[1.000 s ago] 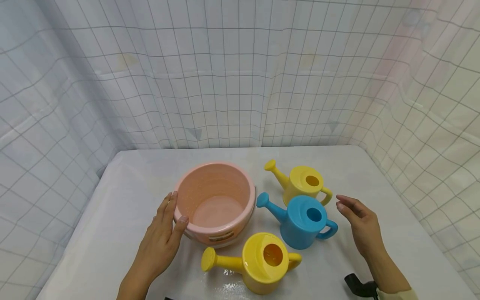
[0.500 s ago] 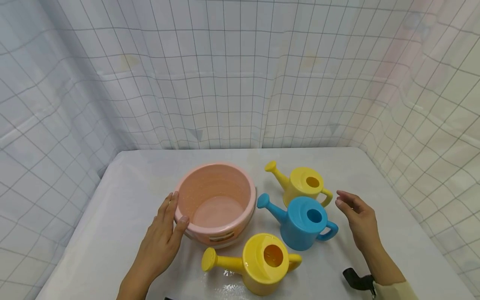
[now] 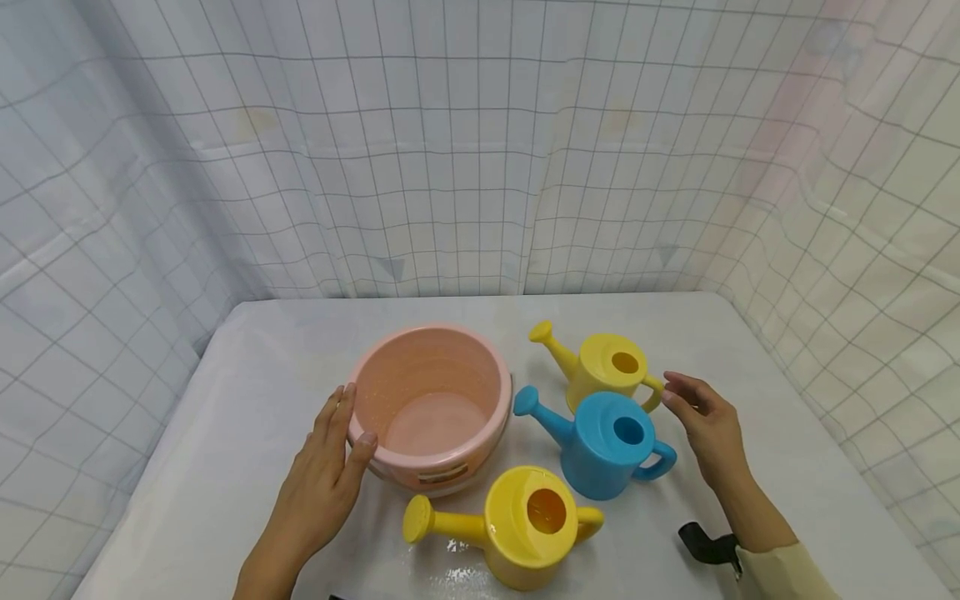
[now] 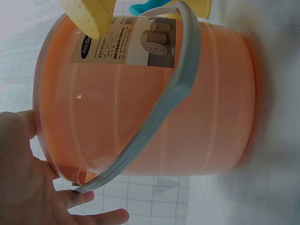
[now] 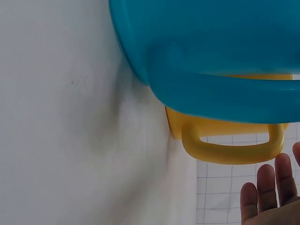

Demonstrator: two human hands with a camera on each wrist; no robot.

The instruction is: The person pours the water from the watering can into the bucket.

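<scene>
A pink bucket (image 3: 442, 417) with a grey carrying handle (image 4: 161, 110) stands upright, its inside showing. Against its left rim rests my left hand (image 3: 318, 479), thumb over the edge and fingers extended along the outer side. Farther right, my right hand (image 3: 708, 429) has its fingertips right at the handle of the far yellow watering can (image 3: 592, 367), fingers loosely bent. In the right wrist view, those fingers (image 5: 267, 187) reach up beside that yellow handle, not wrapped around it. A blue watering can (image 3: 596, 467) stands just in front of the far yellow one.
Nearest me stands another yellow watering can (image 3: 517, 542), its spout pointing left, with wet patches (image 3: 461, 575) on the white tabletop beside it. A black object (image 3: 708, 546) sits by the right wrist. Grid-patterned curtains (image 3: 465, 167) surround the table.
My right hand has moved slightly left and away from me, up to the far yellow watering can's handle. The left hand, bucket and cans have stayed in place.
</scene>
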